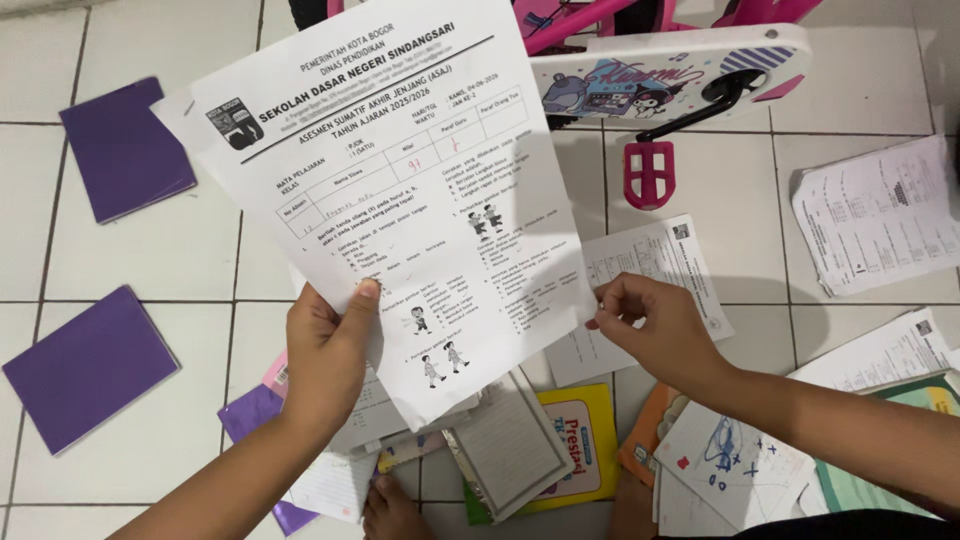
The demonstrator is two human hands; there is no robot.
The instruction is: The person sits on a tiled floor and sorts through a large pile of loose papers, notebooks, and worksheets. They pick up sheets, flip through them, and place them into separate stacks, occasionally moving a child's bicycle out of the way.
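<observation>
Left hand [325,350] is gripping the printed worksheet [400,190] by its lower left edge, thumb lying across the front and fingers closed behind it, holding the sheet up toward the camera. Right hand [650,325] is pinching the sheet's lower right edge between thumb and curled fingertips, so both hands are sharing one page. The worksheet is running up and away from the hands, its long axis tilting from lower right to upper left, with the printed heading at the far end. Each hand is sitting at its own side of the near edge, about equally close to the paper. Just below the hands, a yellow booklet [580,440], a grey lined notebook [510,445] and loose papers are lying in a heap on the white tiled floor [150,250]. To the left, two purple books [90,365] are lying well apart from the heap. Farther off, a pink children's bicycle [670,75] is standing beyond the sheet's top edge
</observation>
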